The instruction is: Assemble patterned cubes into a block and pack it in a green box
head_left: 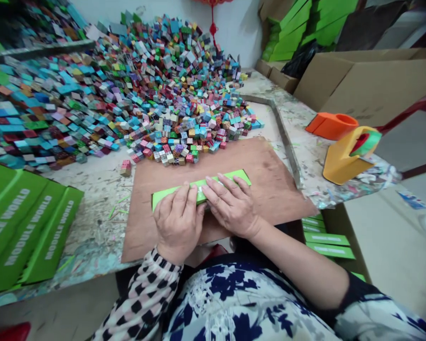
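A long, narrow green cardboard box [162, 195] lies at a slight slant on the brown wooden board [277, 189]. My left hand [179, 220] grips its left half, fingers pressed together over the top and the thumb at the near side. On the right half, my right hand [232, 203] presses its fingers over the top edge, thumb side near the middle. The two hands almost meet at the box's centre. My fingers hide much of the front face, so whatever is inside cannot be seen.
A big heap of small coloured blocks [170, 94] rises behind the board. Green boxes lettered "MODULE WORLD" [39, 222] stand at left. An orange tape dispenser [332, 125] and a yellow tape dispenser [348, 158] sit at right. Below them, a carton [348, 222] holds several green boxes.
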Tool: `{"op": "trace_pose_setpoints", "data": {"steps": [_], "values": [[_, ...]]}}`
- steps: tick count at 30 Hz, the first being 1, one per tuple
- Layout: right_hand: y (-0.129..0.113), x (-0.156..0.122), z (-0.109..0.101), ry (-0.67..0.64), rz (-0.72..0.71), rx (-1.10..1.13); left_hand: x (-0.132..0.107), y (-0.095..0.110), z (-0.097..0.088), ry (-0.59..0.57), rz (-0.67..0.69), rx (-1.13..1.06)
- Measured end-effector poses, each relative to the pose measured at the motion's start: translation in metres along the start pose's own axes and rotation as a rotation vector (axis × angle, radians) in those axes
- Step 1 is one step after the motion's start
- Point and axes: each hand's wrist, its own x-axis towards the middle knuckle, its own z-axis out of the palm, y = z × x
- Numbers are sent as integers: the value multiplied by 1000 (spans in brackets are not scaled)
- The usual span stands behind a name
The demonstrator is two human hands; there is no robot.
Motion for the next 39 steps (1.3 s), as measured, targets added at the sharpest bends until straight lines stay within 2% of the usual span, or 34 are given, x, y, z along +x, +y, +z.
{"op": "trace_pose_setpoints", "data": {"steps": [11,17,23,25,28,30,31,33,34,35,36,37,39], "values": [[3,0,-6,-33,-18,-54,-2,4,3,42,-41,-40],[5,-3,-5,42,11,-76,-4,3,-3,-21,-57,-62],[2,-1,-8,-2,4,-64,-8,0,0,-66,-11,-77],[2,2,-13,-40,16,-28,-8,-2,-2,-69,-14,-112],[14,5,-27,-110,70,160,-11,-9,-16,-77,-42,-273],[30,3,-32,-49,262,321,-16,-16,-29,-34,-188,-416],[38,2,-32,15,422,408,-19,-20,-34,-2,-336,-485],[49,-2,-25,111,790,648,-22,-26,-39,66,-754,-683],[52,-2,-19,108,945,831,-22,-28,-38,81,-968,-830],[51,-2,-13,94,1064,1027,-20,-28,-35,70,-1138,-990],[49,-1,-6,91,1144,1206,-18,-27,-31,56,-1249,-1147],[45,1,-1,117,1183,1332,-16,-25,-27,44,-1281,-1276],[37,3,4,222,1141,1428,-12,-21,-19,79,-1211,-1415]]}}
